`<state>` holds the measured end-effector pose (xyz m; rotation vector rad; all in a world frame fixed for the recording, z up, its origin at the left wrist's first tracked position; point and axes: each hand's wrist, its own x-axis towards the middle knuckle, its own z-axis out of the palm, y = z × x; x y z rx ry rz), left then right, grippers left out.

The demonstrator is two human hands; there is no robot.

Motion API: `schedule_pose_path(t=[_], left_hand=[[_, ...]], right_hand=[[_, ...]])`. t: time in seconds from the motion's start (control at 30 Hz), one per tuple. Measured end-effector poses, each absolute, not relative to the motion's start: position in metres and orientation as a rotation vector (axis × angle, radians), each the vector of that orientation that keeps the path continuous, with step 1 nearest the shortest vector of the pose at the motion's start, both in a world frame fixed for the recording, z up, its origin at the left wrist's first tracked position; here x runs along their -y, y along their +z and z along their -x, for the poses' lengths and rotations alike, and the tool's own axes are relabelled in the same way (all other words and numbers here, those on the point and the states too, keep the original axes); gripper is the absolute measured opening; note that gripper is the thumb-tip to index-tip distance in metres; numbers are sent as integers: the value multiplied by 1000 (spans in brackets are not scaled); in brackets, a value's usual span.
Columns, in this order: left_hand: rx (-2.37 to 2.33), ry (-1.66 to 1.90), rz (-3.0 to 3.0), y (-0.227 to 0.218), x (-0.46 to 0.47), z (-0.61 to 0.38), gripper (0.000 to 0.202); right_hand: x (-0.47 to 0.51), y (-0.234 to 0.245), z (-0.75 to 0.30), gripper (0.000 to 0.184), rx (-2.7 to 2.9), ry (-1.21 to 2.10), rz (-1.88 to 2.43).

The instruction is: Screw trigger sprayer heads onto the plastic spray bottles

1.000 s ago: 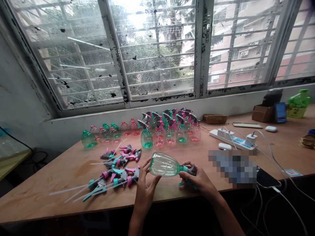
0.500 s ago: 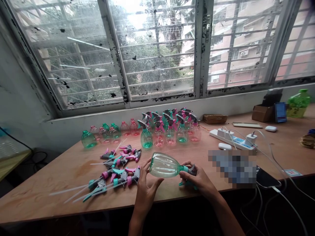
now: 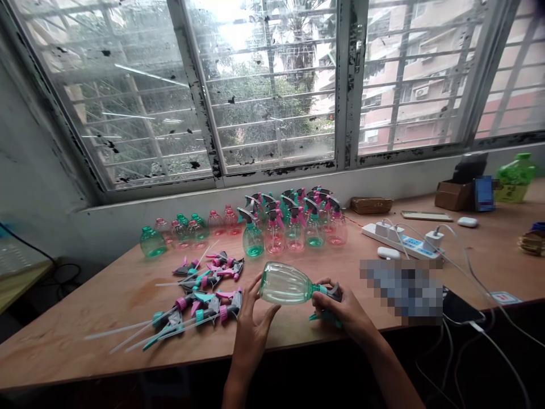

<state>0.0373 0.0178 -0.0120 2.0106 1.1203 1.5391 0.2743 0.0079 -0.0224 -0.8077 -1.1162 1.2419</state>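
Observation:
A clear green spray bottle lies sideways in the air above the table's front edge, its base to the left. My left hand cups the base end, with fingers behind it and the thumb stretched out below. At the neck, my right hand is closed round the grey and teal spray head, which is partly hidden by the fingers. Loose pink, teal and grey spray heads with white dip tubes lie on the table left of my hands.
Bottles with spray heads stand behind my hands, by the window wall. Topless green and pink bottles are to their left. On the right lie a white power strip, a phone with cables, and a cardboard box.
The held bottle has turned very slightly and shifted a touch to the right. Both hands keep nearly the same place, and the other things on the table stay put.

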Motion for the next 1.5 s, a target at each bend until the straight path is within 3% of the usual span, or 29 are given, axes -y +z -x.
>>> schedule_pose_path(t=[0.2, 0.43, 0.8, 1.1, 1.3, 1.5], left_hand=[[-1129, 1515, -1943, -17, -18, -36, 64], [-1142, 1504, -1844, -12, -17, -38, 50], [-1205, 1475, -1896, -15, -16, -37, 61], [-1139, 1527, -1911, -13, -18, -36, 50], [-1199, 1460, -1875, -13, -15, -37, 67], [-1150, 1484, -1827, -12, -17, -36, 51]], right_hand=[[-9, -27, -274, 45, 1183, 1229, 816], [-7, -25, -273, 42, 1243, 1191, 856], [-7, -24, -273, 43, 1188, 1211, 821], [-8, -26, -275, 41, 1173, 1220, 802], [-5, -22, -275, 42, 1192, 1221, 810], [-4, -21, -272, 44, 1247, 1226, 873]])
